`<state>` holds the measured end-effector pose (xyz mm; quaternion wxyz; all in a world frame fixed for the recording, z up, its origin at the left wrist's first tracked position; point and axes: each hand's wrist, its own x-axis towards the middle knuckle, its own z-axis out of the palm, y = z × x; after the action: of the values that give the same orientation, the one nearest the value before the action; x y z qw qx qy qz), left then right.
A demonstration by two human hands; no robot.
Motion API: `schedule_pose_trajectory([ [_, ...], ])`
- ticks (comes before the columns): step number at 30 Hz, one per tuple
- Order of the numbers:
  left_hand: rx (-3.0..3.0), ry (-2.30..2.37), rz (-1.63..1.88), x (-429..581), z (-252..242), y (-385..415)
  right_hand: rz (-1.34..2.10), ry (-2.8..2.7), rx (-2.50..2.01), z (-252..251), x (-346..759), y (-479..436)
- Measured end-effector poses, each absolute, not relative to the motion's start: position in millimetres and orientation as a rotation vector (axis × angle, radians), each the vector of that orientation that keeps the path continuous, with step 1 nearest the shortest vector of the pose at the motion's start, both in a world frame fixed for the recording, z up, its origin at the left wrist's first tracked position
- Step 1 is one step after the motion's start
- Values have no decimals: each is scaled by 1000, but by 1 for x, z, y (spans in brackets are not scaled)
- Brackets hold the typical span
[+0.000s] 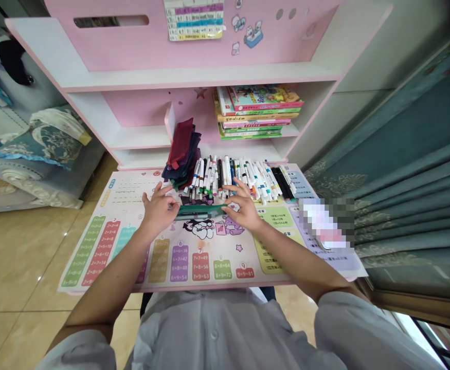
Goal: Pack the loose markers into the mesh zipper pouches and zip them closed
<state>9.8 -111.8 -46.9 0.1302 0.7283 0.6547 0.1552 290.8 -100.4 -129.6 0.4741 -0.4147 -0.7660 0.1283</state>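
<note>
A dark green flat pencil pouch (pixel 199 210) is stretched level above the desk mat, with a see-through lower part. My left hand (pixel 160 208) pinches its left end between thumb and forefinger, the other fingers spread. At the opposite end my right hand (pixel 244 206) pinches it in the same way. Just behind the pouch lies a wide row of markers (pixel 228 174), mostly white-barrelled with a few black ones. Left of the markers, several dark red and navy pouches (pixel 181 146) are stacked against the shelf.
The printed desk mat (pixel 209 257) covers the desktop. Books (pixel 259 115) are piled on the pink shelf unit (pixel 209 77) behind. A blurred-out item (pixel 325 226) lies at the mat's right edge, near the curtain (pixel 382 169). A sofa (pixel 35 154) stands on the left.
</note>
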Motion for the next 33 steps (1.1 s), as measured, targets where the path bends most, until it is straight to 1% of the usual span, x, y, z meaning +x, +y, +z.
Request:
schedule_pose_trajectory([
  [33, 2073, 1994, 406, -23, -46, -116, 291, -1866, -1007, -133, 294, -98],
])
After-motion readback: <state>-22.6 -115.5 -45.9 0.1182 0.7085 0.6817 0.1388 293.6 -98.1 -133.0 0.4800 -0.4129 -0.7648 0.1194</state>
